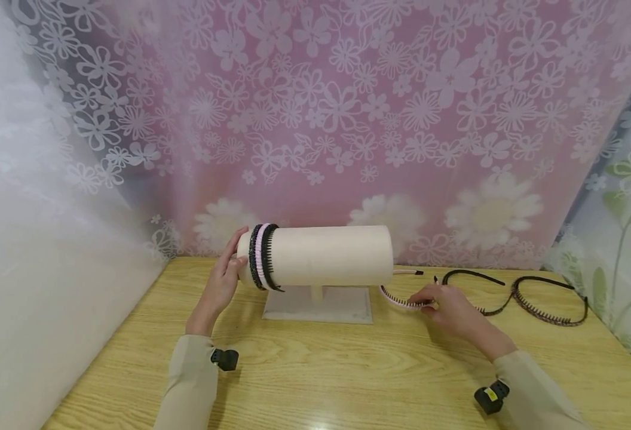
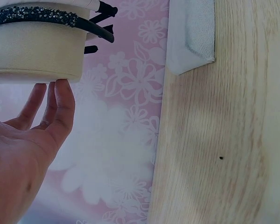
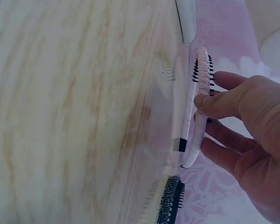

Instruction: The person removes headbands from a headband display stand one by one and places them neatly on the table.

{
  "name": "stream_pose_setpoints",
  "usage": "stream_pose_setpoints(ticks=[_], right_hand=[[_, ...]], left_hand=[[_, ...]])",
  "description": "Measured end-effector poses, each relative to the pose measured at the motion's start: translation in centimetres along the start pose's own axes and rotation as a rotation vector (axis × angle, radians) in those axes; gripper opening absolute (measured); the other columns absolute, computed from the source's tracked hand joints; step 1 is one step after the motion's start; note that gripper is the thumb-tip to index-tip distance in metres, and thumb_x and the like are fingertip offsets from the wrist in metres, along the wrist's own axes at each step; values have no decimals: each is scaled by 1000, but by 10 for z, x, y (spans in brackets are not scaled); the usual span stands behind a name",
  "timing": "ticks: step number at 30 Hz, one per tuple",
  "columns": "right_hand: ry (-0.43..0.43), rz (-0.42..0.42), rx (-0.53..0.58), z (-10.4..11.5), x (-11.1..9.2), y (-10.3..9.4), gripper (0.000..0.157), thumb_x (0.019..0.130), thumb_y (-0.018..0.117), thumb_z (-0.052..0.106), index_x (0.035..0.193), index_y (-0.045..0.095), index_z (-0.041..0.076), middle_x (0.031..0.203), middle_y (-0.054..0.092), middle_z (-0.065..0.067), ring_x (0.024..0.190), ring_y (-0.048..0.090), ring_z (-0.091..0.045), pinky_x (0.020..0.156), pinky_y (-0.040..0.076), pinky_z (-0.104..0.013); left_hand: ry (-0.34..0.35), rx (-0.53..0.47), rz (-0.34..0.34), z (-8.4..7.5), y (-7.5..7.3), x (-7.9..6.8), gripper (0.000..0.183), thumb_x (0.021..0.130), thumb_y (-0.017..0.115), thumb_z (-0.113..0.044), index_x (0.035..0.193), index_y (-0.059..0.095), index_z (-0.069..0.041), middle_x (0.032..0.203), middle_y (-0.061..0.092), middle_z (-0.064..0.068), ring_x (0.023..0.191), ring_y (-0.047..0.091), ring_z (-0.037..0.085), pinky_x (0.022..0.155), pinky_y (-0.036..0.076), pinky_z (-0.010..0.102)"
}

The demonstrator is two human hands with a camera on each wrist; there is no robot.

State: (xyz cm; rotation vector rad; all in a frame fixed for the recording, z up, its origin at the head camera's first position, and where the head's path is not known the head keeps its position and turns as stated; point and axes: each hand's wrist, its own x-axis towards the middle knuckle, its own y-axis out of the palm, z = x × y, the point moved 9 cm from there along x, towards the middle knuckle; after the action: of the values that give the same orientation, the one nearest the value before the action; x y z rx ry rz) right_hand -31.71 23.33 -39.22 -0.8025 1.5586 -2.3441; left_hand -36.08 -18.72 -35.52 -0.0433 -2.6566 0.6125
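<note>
A cream cylindrical headband stand [image 1: 331,254] lies level on a post above a flat base [image 1: 315,307]. Around its left end sit a dark sparkly headband [image 2: 37,15], a pale pink ribbed one [image 1: 262,257] and a black toothed one [image 1: 269,254]. My left hand [image 1: 224,278] touches that end of the cylinder, fingertips against the end's edge in the left wrist view. To the right of the stand, my right hand [image 1: 450,307] pinches a pink wrapped headband [image 3: 203,77] with black teeth between thumb and fingers, low over the table.
Right of the stand, a dark headband [image 1: 474,273] and a brownish toothed headband [image 1: 547,313] rest on the wooden table [image 1: 305,370]. A sparkly toothed headband [image 3: 169,200] shows low in the right wrist view. Behind the table hangs a pink flowered curtain [image 1: 315,149].
</note>
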Motion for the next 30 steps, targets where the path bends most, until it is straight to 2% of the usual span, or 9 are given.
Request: stream_pose_setpoints(ticks=[7, 11, 17, 27, 30], right_hand=[[20, 28, 32, -8, 4, 9, 30, 81, 74, -12, 100, 81, 11, 98, 78, -5, 92, 72, -29, 77, 59, -42], [8, 30, 53, -11, 5, 12, 29, 80, 75, -12, 99, 81, 9, 96, 78, -6, 90, 73, -28, 76, 60, -41], [25, 43, 70, -15, 7, 14, 27, 81, 74, -12, 97, 81, 9, 96, 78, -7, 90, 73, -29, 76, 60, -41], [54, 63, 89, -23, 6, 18, 25, 82, 74, -11, 98, 80, 8, 93, 77, -5, 88, 72, -26, 74, 60, -37], [79, 73, 101, -25, 5, 18, 23, 84, 74, -7, 101, 79, 7, 96, 76, -7, 89, 72, -27, 75, 59, -38]], left_hand=[[1, -21, 7, 1, 2, -1, 55, 109, 38, -27, 158, 28, -50, 163, 39, 2, 134, 50, 28, 104, 41, 52], [-3, -34, 11, 1, 3, -1, 55, 109, 38, -27, 158, 28, -50, 164, 38, 3, 139, 48, 29, 109, 39, 55], [11, -24, 6, 1, 3, -1, 55, 109, 38, -27, 161, 28, -41, 163, 39, 5, 137, 49, 29, 107, 40, 54], [13, -16, 8, 1, 2, 0, 55, 109, 37, -28, 160, 27, -44, 163, 39, 3, 133, 50, 28, 102, 40, 52], [13, -20, 9, 1, 1, 1, 54, 109, 37, -29, 160, 27, -45, 164, 38, 2, 137, 49, 28, 106, 40, 53]])
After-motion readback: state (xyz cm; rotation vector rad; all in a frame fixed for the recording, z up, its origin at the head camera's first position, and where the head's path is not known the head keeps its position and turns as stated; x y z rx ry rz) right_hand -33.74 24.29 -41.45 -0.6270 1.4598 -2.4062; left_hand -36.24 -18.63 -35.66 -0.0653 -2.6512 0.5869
